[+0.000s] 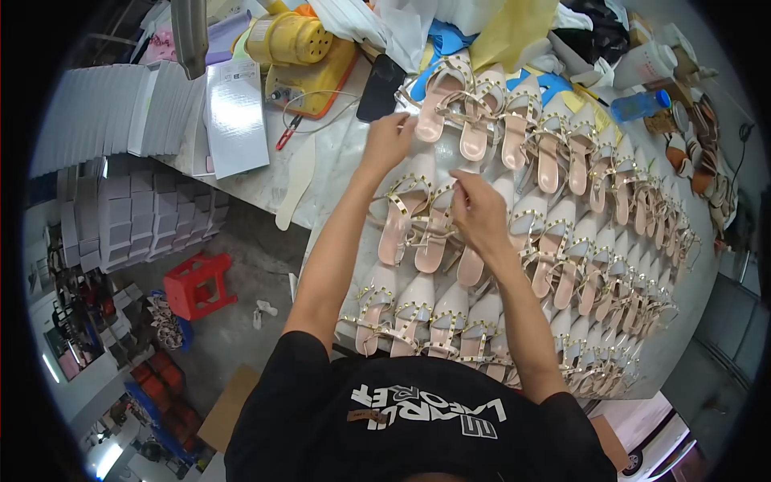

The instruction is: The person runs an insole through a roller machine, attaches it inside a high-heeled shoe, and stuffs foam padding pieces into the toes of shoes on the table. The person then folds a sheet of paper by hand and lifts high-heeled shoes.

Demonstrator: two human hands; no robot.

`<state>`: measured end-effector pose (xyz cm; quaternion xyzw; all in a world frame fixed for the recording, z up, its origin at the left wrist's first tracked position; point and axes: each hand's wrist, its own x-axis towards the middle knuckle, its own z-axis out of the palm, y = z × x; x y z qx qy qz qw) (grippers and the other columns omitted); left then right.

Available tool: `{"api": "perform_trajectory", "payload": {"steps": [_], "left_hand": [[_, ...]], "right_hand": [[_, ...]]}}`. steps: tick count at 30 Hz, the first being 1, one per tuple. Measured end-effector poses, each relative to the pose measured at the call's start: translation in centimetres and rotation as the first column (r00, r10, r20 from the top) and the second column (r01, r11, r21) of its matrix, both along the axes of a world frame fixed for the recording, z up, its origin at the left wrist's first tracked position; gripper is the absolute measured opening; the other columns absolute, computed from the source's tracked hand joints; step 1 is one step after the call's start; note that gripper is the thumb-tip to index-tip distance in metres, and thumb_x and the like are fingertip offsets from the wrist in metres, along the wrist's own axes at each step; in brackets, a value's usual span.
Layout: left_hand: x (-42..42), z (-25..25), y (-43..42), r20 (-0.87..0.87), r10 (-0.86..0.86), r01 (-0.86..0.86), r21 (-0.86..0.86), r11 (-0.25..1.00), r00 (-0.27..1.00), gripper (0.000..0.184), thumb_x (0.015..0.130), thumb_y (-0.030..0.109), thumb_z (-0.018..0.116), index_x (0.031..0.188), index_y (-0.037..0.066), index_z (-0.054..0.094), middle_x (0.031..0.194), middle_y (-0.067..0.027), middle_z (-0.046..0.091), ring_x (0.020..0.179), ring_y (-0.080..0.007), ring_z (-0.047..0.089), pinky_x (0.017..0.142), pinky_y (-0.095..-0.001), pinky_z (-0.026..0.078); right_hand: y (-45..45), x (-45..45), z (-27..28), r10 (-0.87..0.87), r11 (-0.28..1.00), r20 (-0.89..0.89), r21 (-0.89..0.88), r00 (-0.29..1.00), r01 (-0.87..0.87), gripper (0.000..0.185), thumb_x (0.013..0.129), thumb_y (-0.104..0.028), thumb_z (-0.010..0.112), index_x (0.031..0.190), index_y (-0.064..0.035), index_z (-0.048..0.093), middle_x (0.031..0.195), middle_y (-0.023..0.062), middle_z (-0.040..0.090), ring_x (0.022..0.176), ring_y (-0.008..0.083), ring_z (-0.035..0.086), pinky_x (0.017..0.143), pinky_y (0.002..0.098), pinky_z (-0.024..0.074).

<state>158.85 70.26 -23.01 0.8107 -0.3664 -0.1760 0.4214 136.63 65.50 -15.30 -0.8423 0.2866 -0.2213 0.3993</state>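
Rows of beige pointed sandals with gold studs cover the worktable. My left hand is near the top row's leftmost sandal; its fingers are bent together, and anything in them is too small to make out. My right hand hovers over the second row, beside a studded sandal, with thumb and forefinger curled close together. Whether a strap lies in that pinch is hidden. Left of it lies another sandal, toe pointing away from me.
On the worktable are a beige insole-shaped piece, a white box, red-handled snips, a black phone-like slab and a yellow machine. A blue-capped bottle stands far right. A red stool is on the floor.
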Motion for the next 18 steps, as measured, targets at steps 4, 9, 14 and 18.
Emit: {"api": "perform_trajectory", "payload": {"steps": [4, 9, 14, 18], "left_hand": [[1.2, -1.5, -7.0, -0.075, 0.158, -0.140, 0.207, 0.968, 0.985, 0.043, 0.086, 0.041, 0.069, 0.093, -0.002, 0.072, 0.089, -0.0253, 0.071, 0.089, -0.0395, 0.070, 0.077, -0.0463, 0.055], [1.1, -2.0, -10.3, 0.096, 0.313, -0.327, 0.250, 0.911, 0.945, 0.034, 0.087, 0.035, 0.067, 0.088, 0.001, 0.073, 0.092, -0.0235, 0.072, 0.092, -0.0433, 0.069, 0.079, -0.0496, 0.056], [1.6, -1.0, -10.7, 0.193, 0.170, -0.237, 0.413, 0.879, 0.966, 0.031, 0.087, 0.031, 0.065, 0.088, 0.001, 0.073, 0.091, -0.0233, 0.072, 0.090, -0.0425, 0.070, 0.078, -0.0507, 0.056], [1.9, -1.2, -8.7, 0.010, 0.092, -0.091, 0.303, 0.949, 0.996, 0.041, 0.082, 0.039, 0.070, 0.096, 0.001, 0.072, 0.096, -0.0239, 0.072, 0.094, -0.0418, 0.070, 0.083, -0.0480, 0.055]], "right_hand": [[1.4, 1.7, -1.5, 0.058, 0.998, -0.034, -0.037, 0.998, -0.060, 0.027, 0.087, 0.004, 0.055, 0.111, 0.0011, 0.066, 0.098, 0.0202, 0.067, 0.086, 0.0361, 0.067, 0.077, 0.0391, 0.0532], [3.2, -0.9, -3.3, 0.116, 0.993, -0.039, 0.032, 0.992, -0.115, 0.029, 0.080, 0.005, 0.057, 0.109, 0.0011, 0.065, 0.099, 0.0202, 0.065, 0.091, 0.0387, 0.064, 0.079, 0.0438, 0.0523], [4.6, -1.4, -1.0, 0.125, 0.992, -0.011, -0.005, 0.992, -0.126, 0.031, 0.076, 0.008, 0.059, 0.106, 0.0011, 0.064, 0.103, 0.0187, 0.064, 0.094, 0.0372, 0.062, 0.083, 0.0428, 0.0520], [4.3, -1.9, 2.7, 0.081, 0.997, 0.082, -0.002, 0.993, -0.081, 0.034, 0.075, 0.012, 0.058, 0.106, 0.0022, 0.066, 0.104, 0.0184, 0.066, 0.094, 0.0330, 0.064, 0.081, 0.0394, 0.0527]]}}
